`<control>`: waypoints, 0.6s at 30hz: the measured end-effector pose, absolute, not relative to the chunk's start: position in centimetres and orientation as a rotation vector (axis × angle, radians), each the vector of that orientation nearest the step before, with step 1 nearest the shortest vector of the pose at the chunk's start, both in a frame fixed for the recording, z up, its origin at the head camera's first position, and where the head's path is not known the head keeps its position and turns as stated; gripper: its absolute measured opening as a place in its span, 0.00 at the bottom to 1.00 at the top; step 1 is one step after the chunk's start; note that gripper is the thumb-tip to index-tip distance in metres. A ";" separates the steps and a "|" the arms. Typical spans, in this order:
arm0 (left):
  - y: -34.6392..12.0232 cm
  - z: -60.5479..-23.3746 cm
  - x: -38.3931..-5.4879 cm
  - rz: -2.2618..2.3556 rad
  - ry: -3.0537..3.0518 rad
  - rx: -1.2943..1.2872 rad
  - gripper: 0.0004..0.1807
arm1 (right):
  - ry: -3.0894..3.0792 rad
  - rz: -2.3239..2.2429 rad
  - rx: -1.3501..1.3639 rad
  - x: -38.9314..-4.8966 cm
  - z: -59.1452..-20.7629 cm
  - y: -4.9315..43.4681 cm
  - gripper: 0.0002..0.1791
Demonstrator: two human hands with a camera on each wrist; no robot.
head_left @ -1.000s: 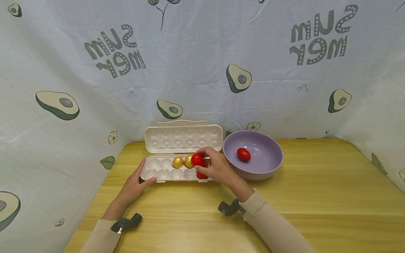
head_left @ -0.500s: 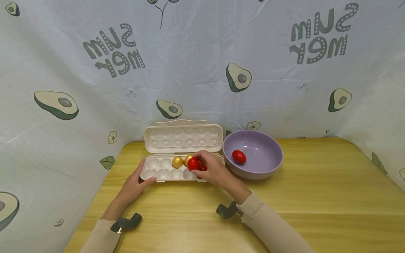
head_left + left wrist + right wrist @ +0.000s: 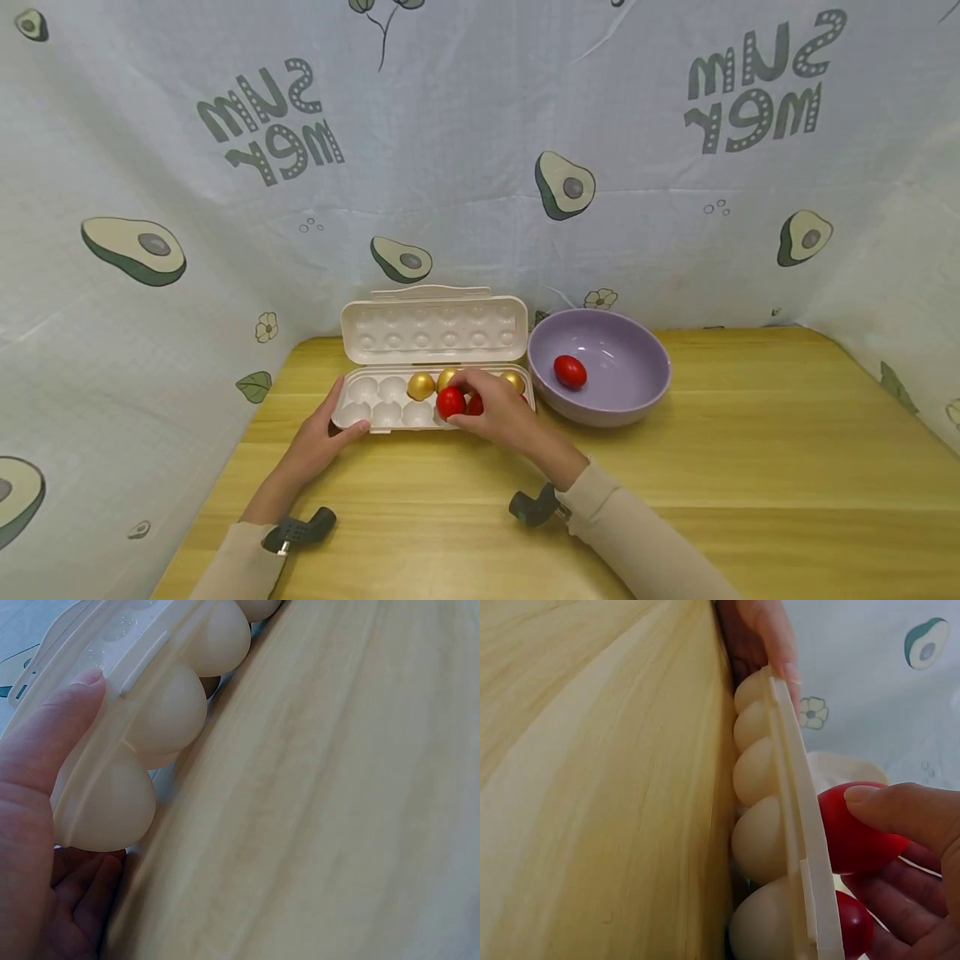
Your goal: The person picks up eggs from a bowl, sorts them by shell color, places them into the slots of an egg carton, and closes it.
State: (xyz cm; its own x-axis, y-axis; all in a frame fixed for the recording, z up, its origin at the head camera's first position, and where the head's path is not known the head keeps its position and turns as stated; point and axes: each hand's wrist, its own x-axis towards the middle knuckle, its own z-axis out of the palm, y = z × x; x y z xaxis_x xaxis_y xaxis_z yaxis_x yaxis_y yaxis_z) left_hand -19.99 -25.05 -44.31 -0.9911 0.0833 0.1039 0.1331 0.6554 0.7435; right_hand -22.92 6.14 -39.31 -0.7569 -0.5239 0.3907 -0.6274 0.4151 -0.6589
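In the head view a white egg carton (image 3: 387, 414) stands with its lid (image 3: 435, 332) raised at the back. My left hand (image 3: 313, 446) grips the carton's left end; in the left wrist view the thumb (image 3: 64, 724) lies on the rim and fingers curl lower down by the cups. My right hand (image 3: 501, 410) pinches a red egg (image 3: 451, 402) over a front-row cup. Close beside it, a second red egg (image 3: 853, 924) sits in the carton, partly hidden by that hand. Golden eggs (image 3: 421, 385) are in the back row, some partly covered.
A purple bowl (image 3: 633, 367) holding one red egg (image 3: 570, 372) stands just right of the carton. Both are on a wooden table (image 3: 420, 500). A patterned cloth (image 3: 465, 125) hangs behind and along the sides.
My right hand has carried the red egg leftward and down, toward the front row. A golden egg at the right has come into view. The egg in the bowl has shifted slightly. My left hand stays put.
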 end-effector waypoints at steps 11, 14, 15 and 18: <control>-25.0 -44.1 -20.0 -1.264 -2.809 -0.176 0.51 | -2.525 1.242 1.112 -22.9 -39.4 6.0 0.21; -25.0 -44.1 -20.0 -1.266 -2.809 -0.176 0.51 | -2.526 1.239 1.112 -22.9 -39.5 5.9 0.21; -25.0 -44.2 -20.0 -1.266 -2.808 -0.178 0.51 | -2.523 1.238 1.112 -22.9 -39.5 5.9 0.21; -25.0 -44.2 -20.1 -1.263 -2.805 -0.188 0.51 | -2.516 1.233 1.113 -22.9 -39.7 5.9 0.21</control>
